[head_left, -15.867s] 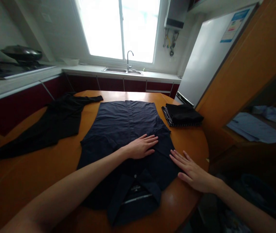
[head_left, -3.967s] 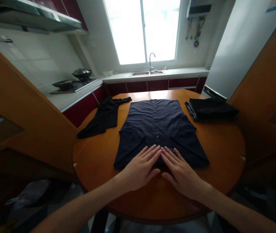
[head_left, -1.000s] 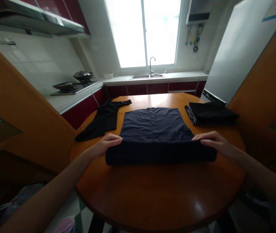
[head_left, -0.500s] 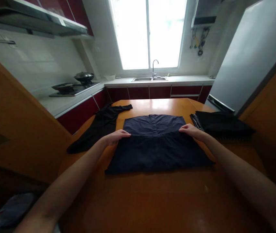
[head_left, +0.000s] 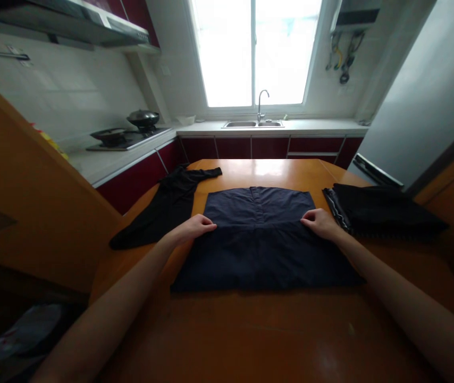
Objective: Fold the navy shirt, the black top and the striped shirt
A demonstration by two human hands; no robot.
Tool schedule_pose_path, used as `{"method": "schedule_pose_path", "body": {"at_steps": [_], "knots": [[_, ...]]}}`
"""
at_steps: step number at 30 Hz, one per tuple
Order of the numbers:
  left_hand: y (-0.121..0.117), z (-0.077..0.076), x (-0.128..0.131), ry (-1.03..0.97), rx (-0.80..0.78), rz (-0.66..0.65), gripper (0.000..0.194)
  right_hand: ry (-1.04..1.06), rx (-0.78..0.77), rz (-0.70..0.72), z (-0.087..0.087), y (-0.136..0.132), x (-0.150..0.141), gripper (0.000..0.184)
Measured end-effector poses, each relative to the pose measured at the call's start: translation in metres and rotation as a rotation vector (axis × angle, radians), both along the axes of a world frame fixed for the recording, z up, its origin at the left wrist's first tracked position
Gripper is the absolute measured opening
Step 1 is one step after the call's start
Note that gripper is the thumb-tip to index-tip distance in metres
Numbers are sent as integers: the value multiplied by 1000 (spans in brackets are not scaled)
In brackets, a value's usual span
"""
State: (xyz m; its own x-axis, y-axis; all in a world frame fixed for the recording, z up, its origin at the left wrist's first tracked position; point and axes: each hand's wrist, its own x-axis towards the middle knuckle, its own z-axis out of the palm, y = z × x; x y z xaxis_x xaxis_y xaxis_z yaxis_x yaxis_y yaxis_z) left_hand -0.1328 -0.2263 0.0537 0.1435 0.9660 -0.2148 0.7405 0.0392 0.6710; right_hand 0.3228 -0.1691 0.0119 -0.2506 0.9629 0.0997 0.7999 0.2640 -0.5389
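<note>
A dark navy skirt (head_left: pixel 259 255) lies spread on the wooden table, wider at its near edge, with a seam or placket down the middle of its far part. Across it runs a crease, where the cloth is lifted a little. My left hand (head_left: pixel 195 227) pinches the cloth at the left end of that crease, thumb and fingers together. At the right end, my right hand (head_left: pixel 319 222) pinches the cloth in the same way. Both forearms reach in from the bottom corners.
A black long-sleeved garment (head_left: pixel 163 207) lies on the table's left side. To the right sits a folded black stack of cloth (head_left: pixel 386 210). Beyond the wooden table (head_left: pixel 219 335) are a sink (head_left: pixel 243 124), a stove with pans (head_left: pixel 143 118) and a refrigerator (head_left: pixel 422 101).
The camera view has shifted slightly, moving the room to the right in the picture. Both hands keep their pinch on the skirt, which lies much as before.
</note>
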Motion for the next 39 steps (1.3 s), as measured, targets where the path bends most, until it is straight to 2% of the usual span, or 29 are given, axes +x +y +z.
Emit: {"method": "schedule_pose_path", "body": {"at_steps": [2, 4, 7, 10, 12, 14, 17, 23, 27, 30, 33, 35, 37, 39], "knots": [[-1, 5, 4, 180, 113, -16, 41, -117, 62, -26, 3, -2, 1, 23], [-7, 11, 18, 374, 298, -25, 36, -210, 177, -38, 10, -9, -4, 31], [-21, 11, 65, 514, 555, -144, 43, -270, 307, 25, 21, -32, -35, 48], [-36, -10, 123, 510, 601, -356, 52, -296, 279, 165, 18, -67, -87, 57], [-44, -30, 150, 544, 600, -409, 55, -308, 210, 242, 7, -87, -116, 61], [-48, -47, 159, 569, 612, -399, 56, -305, 178, 249, -6, -99, -128, 62], [-49, -56, 147, 569, 607, -342, 58, -303, 128, 157, -16, -99, -114, 67], [-46, -47, 92, 566, 435, -222, 65, -351, 39, -61, -20, -84, -53, 77], [-44, -47, 65, 576, 432, -140, 61, -311, 71, -196, -30, -76, -27, 65], [-40, -48, 54, 521, 483, -62, 53, -187, 137, -200, -28, -58, -10, 52], [-35, -40, 52, 454, 511, -35, 45, -94, 185, -108, -16, -36, 5, 39], [-31, -28, 59, 439, 507, -57, 41, -57, 188, -15, -9, -24, 11, 33], [-26, -13, 77, 433, 511, -124, 40, -14, 175, 67, -6, -17, 13, 28], [-19, 1, 106, 407, 532, -230, 39, 10, 169, 88, -7, -14, 13, 21]]}}
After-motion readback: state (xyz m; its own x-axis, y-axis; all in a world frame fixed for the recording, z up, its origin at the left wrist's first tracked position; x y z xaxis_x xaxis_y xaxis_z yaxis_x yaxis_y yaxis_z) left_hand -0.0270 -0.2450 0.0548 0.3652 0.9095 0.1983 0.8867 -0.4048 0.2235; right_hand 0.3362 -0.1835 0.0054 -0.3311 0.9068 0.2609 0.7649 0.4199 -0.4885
